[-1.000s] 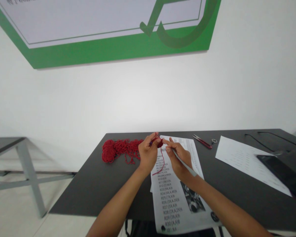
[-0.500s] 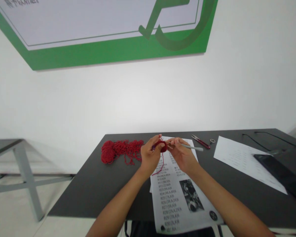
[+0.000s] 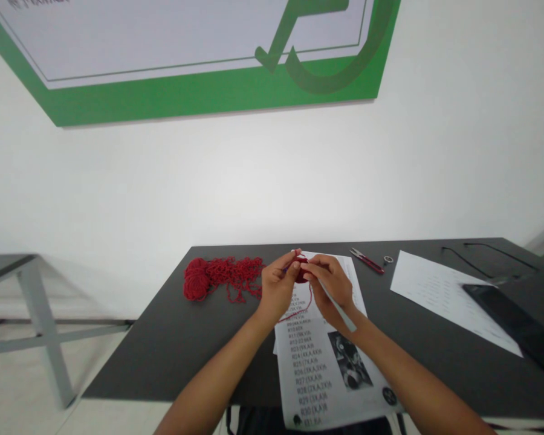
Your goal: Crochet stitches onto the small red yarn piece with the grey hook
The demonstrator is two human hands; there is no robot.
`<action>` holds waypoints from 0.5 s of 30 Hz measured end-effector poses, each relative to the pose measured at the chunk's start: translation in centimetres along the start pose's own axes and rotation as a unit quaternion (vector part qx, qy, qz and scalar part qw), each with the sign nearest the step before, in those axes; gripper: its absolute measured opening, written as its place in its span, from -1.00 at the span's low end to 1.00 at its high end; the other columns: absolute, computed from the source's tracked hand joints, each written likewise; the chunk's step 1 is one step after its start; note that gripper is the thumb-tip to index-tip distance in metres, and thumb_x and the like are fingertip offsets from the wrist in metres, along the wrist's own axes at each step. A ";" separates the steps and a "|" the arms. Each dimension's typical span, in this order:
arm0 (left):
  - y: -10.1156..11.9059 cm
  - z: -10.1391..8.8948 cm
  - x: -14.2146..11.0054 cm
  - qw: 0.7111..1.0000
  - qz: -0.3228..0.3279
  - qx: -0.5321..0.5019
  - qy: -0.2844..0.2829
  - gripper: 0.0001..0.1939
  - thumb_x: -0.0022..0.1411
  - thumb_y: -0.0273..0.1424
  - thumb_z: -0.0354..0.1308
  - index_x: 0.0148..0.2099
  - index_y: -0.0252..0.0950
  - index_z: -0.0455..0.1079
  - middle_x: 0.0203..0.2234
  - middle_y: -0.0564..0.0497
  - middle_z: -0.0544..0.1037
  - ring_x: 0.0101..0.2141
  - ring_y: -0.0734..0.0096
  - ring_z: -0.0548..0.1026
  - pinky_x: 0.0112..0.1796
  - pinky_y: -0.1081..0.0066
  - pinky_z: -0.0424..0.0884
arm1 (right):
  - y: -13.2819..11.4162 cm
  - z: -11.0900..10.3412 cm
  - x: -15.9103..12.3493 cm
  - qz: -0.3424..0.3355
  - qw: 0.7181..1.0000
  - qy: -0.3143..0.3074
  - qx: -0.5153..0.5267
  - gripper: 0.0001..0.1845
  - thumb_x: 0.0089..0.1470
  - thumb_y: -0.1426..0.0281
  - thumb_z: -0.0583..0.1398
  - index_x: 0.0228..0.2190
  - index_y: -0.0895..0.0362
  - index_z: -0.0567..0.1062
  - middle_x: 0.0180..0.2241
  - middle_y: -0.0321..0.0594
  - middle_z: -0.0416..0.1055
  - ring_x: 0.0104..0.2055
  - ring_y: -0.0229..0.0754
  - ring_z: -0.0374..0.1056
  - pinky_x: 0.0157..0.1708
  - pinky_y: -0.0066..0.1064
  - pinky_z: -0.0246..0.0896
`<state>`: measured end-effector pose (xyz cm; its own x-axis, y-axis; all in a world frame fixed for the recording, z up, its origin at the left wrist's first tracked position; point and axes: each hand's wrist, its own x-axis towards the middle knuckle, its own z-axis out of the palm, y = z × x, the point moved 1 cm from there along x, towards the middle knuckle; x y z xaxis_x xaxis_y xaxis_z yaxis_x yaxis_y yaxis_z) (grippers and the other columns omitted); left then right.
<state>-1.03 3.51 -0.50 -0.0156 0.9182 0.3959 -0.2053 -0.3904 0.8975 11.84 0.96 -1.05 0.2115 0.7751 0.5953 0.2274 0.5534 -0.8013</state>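
The grey-handled tool [image 3: 343,314] slants from near right to far left, gripped in the right hand [image 3: 336,289]. Its line leads to the small red piece [image 3: 301,275] between the hands, pinched by the left hand [image 3: 277,289]; red yarn [image 3: 196,281] lies left on the counter [image 3: 163,356].

Open tabletop [image 3: 149,353] outside the left forearm [image 3: 215,368], red yarn [image 3: 229,275] blocking the far side, snips [image 3: 368,261] obstructing at right

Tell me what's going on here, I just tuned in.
A person's left hand pinches a small red yarn piece. The right hand meets it there, holding a grey-handled tool whose tip is hidden. A strand hangs over the printed sheet; the red yarn bundle lies left on the dark table.
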 end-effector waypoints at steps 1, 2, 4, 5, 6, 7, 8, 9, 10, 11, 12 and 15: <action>0.0 -0.1 0.2 1.000 -0.008 -0.020 -0.002 -0.61 0.09 -0.15 0.41 -0.13 -0.31 0.63 -0.33 -0.08 0.69 -0.38 0.35 0.60 -0.35 0.41 0.55 | -0.1 -0.2 0.0 -0.026 1.000 -0.015 -0.003 -0.72 0.12 0.07 0.29 -0.27 -0.03 0.64 -0.22 -0.18 0.54 -0.19 -0.08 0.49 -0.20 -0.25 0.46; 0.1 -0.3 0.3 0.999 -0.013 -0.039 -0.003 -0.60 0.07 -0.14 0.43 -0.14 -0.32 0.63 -0.36 -0.06 0.68 -0.41 0.40 0.58 -0.38 0.45 0.52 | -0.3 -0.5 0.1 -0.050 0.998 -0.031 0.001 -0.74 0.15 0.07 0.27 -0.29 -0.05 0.65 -0.21 -0.19 0.54 -0.17 -0.08 0.49 -0.17 -0.24 0.45; 0.2 -0.7 0.6 0.997 -0.018 -0.077 -0.013 -0.58 0.02 -0.13 0.46 -0.15 -0.31 0.62 -0.44 -0.01 0.64 -0.49 0.50 0.52 -0.45 0.52 0.45 | -0.7 -0.9 0.4 -0.095 0.992 -0.074 0.030 -0.77 0.21 0.14 0.23 -0.31 -0.05 0.65 -0.21 -0.20 0.54 -0.15 -0.10 0.50 -0.14 -0.24 0.44; 0.3 -0.9 0.7 0.995 -0.019 -0.092 -0.025 -0.56 0.01 -0.14 0.47 -0.13 -0.31 0.61 -0.47 0.02 0.62 -0.52 0.53 0.49 -0.47 0.53 0.42 | -0.9 -1.1 0.6 -0.104 0.990 -0.086 0.049 -0.81 0.22 0.18 0.24 -0.32 -0.04 0.64 -0.22 -0.22 0.55 -0.17 -0.11 0.50 -0.17 -0.26 0.43; 0.3 -1.1 0.8 0.994 -0.017 -0.102 -0.038 -0.54 0.00 -0.15 0.49 -0.11 -0.31 0.60 -0.49 0.04 0.60 -0.53 0.54 0.48 -0.47 0.54 0.41 | -1.1 -1.2 0.8 -0.106 0.988 -0.091 0.069 -0.85 0.20 0.22 0.27 -0.34 -0.03 0.63 -0.24 -0.23 0.55 -0.19 -0.13 0.50 -0.20 -0.29 0.43; 0.4 -1.2 0.8 0.993 -0.014 -0.106 -0.050 -0.53 -0.01 -0.16 0.49 -0.09 -0.31 0.60 -0.49 0.04 0.60 -0.52 0.54 0.48 -0.46 0.53 0.41 | -1.2 -1.3 1.0 -0.102 0.987 -0.090 0.086 -0.88 0.18 0.24 0.30 -0.36 -0.02 0.62 -0.25 -0.24 0.55 -0.22 -0.15 0.51 -0.23 -0.31 0.43; 0.5 -1.3 0.8 0.992 -0.009 -0.106 -0.060 -0.51 -0.02 -0.17 0.50 -0.08 -0.32 0.60 -0.48 0.03 0.60 -0.51 0.53 0.48 -0.44 0.51 0.41 | -1.3 -1.5 1.2 -0.098 0.987 -0.088 0.096 -0.90 0.16 0.26 0.32 -0.37 -0.01 0.61 -0.27 -0.25 0.56 -0.23 -0.16 0.51 -0.24 -0.32 0.43; 0.6 -1.3 0.8 0.992 -0.007 -0.104 -0.066 -0.50 -0.03 -0.17 0.51 -0.07 -0.32 0.60 -0.47 0.02 0.61 -0.50 0.51 0.49 -0.43 0.50 0.42 | -1.4 -1.6 1.3 -0.098 0.986 -0.090 0.100 -0.91 0.15 0.26 0.33 -0.37 -0.01 0.61 -0.27 -0.25 0.57 -0.23 -0.16 0.52 -0.23 -0.32 0.44; 0.7 -1.4 0.9 0.992 -0.008 -0.102 -0.069 -0.48 -0.04 -0.16 0.51 -0.06 -0.33 0.60 -0.47 0.01 0.61 -0.49 0.50 0.50 -0.43 0.49 0.42 | -1.5 -1.7 1.5 -0.101 0.986 -0.094 0.098 -0.90 0.17 0.26 0.32 -0.36 -0.02 0.62 -0.25 -0.24 0.59 -0.21 -0.15 0.53 -0.20 -0.30 0.45; 0.8 -1.4 0.9 0.992 -0.011 -0.103 -0.068 -0.46 -0.05 -0.15 0.52 -0.06 -0.33 0.59 -0.46 0.00 0.61 -0.49 0.49 0.50 -0.43 0.49 0.43 | -1.6 -1.8 1.5 -0.106 0.985 -0.102 0.091 -0.88 0.20 0.25 0.29 -0.34 -0.03 0.63 -0.22 -0.24 0.61 -0.18 -0.13 0.54 -0.14 -0.27 0.46; 0.9 -1.4 0.9 0.992 -0.015 -0.107 -0.067 -0.44 -0.06 -0.14 0.52 -0.05 -0.32 0.59 -0.45 -0.01 0.62 -0.49 0.47 0.51 -0.43 0.48 0.44 | -1.7 -1.8 1.6 -0.108 0.985 -0.110 0.083 -0.85 0.23 0.23 0.26 -0.32 -0.04 0.64 -0.19 -0.23 0.63 -0.14 -0.11 0.55 -0.09 -0.24 0.46; 1.3 -1.4 0.9 0.988 -0.027 -0.134 -0.072 -0.45 -0.06 -0.15 0.53 -0.04 -0.30 0.58 -0.44 -0.01 0.63 -0.48 0.46 0.53 -0.42 0.47 0.45 | -2.1 -2.0 1.5 -0.098 0.986 -0.120 0.066 -0.77 0.26 0.16 0.21 -0.30 -0.06 0.65 -0.12 -0.23 0.66 -0.07 -0.07 0.58 -0.02 -0.17 0.47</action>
<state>-2.70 3.97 0.73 0.1390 0.9106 0.3892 -0.4543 -0.2906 0.8421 13.60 0.37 1.60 -0.0592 0.6905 0.7209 0.1134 0.7222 -0.6824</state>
